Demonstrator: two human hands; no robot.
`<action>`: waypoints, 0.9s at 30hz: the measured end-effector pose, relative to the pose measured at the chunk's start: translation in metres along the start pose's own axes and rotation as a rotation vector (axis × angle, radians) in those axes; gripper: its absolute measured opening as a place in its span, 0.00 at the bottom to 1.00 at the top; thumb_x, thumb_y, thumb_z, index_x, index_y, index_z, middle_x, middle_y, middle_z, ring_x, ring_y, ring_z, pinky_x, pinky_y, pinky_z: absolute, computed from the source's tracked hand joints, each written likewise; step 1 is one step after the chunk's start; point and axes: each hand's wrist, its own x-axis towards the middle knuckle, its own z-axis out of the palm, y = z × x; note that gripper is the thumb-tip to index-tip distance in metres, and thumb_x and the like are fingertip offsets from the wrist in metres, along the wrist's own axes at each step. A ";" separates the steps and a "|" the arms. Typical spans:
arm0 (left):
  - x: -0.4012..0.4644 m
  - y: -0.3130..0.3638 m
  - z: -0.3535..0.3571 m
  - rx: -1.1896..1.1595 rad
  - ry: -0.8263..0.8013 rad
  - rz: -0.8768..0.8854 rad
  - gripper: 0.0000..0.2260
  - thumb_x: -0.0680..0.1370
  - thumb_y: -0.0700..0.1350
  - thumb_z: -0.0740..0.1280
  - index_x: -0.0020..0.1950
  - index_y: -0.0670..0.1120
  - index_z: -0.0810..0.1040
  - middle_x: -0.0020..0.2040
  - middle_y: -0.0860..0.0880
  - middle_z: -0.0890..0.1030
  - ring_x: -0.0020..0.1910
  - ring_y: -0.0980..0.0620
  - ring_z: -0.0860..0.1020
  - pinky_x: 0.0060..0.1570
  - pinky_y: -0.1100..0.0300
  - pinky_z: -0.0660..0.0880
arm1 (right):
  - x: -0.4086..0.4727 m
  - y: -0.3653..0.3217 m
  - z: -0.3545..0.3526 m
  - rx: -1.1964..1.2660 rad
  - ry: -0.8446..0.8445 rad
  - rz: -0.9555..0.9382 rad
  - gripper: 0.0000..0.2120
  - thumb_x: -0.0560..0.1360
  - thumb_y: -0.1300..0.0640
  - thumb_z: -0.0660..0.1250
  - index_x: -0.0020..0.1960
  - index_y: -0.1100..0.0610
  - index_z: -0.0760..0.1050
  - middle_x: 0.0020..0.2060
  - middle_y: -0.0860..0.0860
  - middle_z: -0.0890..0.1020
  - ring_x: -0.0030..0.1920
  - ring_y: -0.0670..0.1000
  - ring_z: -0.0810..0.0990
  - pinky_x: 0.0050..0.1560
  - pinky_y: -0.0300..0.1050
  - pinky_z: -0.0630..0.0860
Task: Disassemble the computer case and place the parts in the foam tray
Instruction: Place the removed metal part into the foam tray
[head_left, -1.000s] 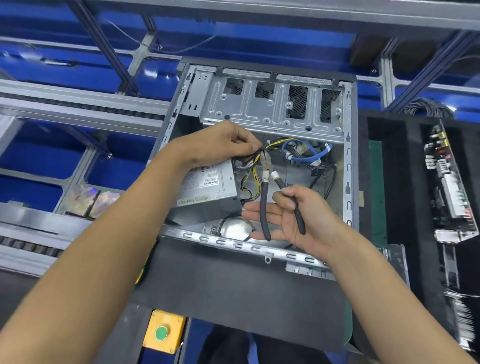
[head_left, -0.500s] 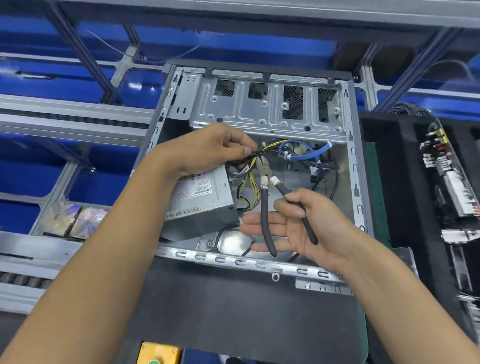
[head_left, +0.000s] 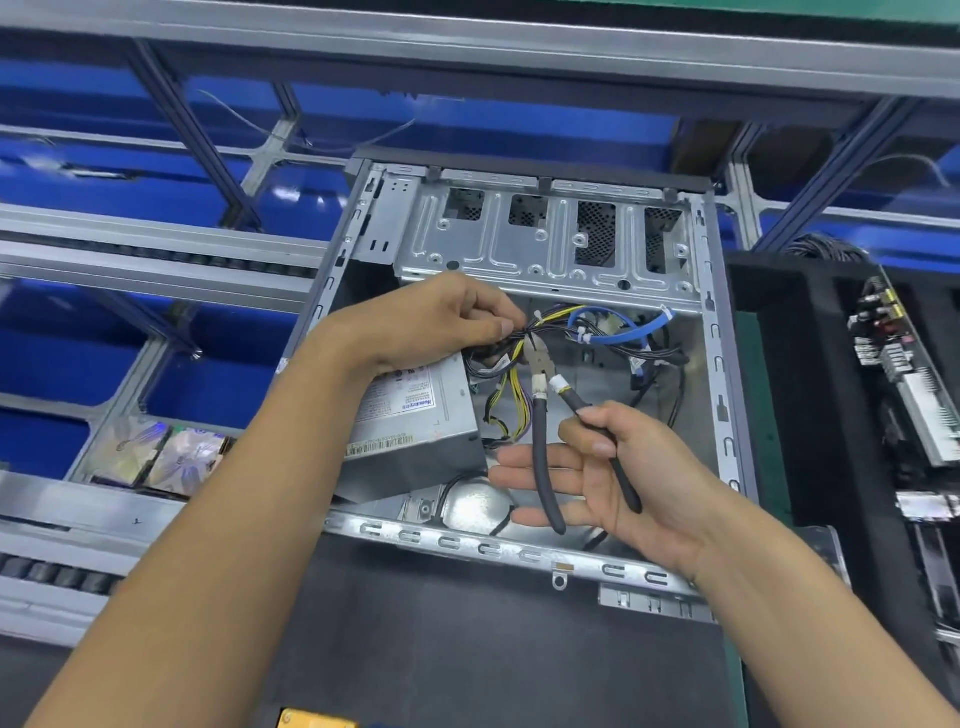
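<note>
The open metal computer case (head_left: 719, 395) lies on its side on a dark mat. Inside it a grey power supply (head_left: 415, 431) sits tilted at the left, with a bundle of black and yellow cables (head_left: 511, 387) running from it. My left hand (head_left: 441, 322) pinches that bundle near a white cable tie. My right hand (head_left: 618, 467) holds black-handled cutting pliers (head_left: 545, 441), handles spread, the jaws at the bundle just right of my left fingers. Blue cables (head_left: 613, 332) lie deeper in the case. The black foam tray (head_left: 810, 415) stands to the right.
A circuit board (head_left: 909, 384) with connectors rests in the foam tray, and a coil of black cables (head_left: 826, 247) lies behind the tray. Metal rails and blue bins (head_left: 171, 384) are to the left. A yellow box (head_left: 311, 719) shows at the bottom edge.
The view has shifted slightly; both hands stay at the cable bundle. The plier jaws remain at the cables by my left fingers, handles still spread.
</note>
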 end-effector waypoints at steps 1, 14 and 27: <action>0.000 0.000 0.000 -0.014 0.002 -0.001 0.07 0.83 0.47 0.68 0.58 0.54 0.84 0.50 0.49 0.87 0.48 0.57 0.83 0.52 0.66 0.77 | 0.000 -0.001 0.001 -0.001 0.008 0.000 0.26 0.83 0.54 0.50 0.26 0.52 0.63 0.57 0.70 0.82 0.59 0.67 0.83 0.46 0.63 0.83; 0.000 0.000 0.001 -0.077 0.011 0.000 0.06 0.81 0.45 0.70 0.55 0.53 0.86 0.48 0.49 0.88 0.46 0.57 0.83 0.49 0.66 0.78 | -0.002 -0.003 0.010 -0.063 0.166 -0.021 0.24 0.83 0.55 0.51 0.27 0.52 0.60 0.35 0.58 0.78 0.30 0.53 0.75 0.29 0.46 0.76; -0.002 0.004 -0.001 -0.031 0.022 -0.014 0.08 0.82 0.43 0.69 0.60 0.50 0.84 0.46 0.52 0.87 0.44 0.59 0.83 0.48 0.69 0.76 | -0.006 -0.001 0.010 -0.146 0.158 -0.042 0.24 0.81 0.56 0.52 0.26 0.52 0.61 0.38 0.62 0.83 0.32 0.57 0.82 0.31 0.50 0.80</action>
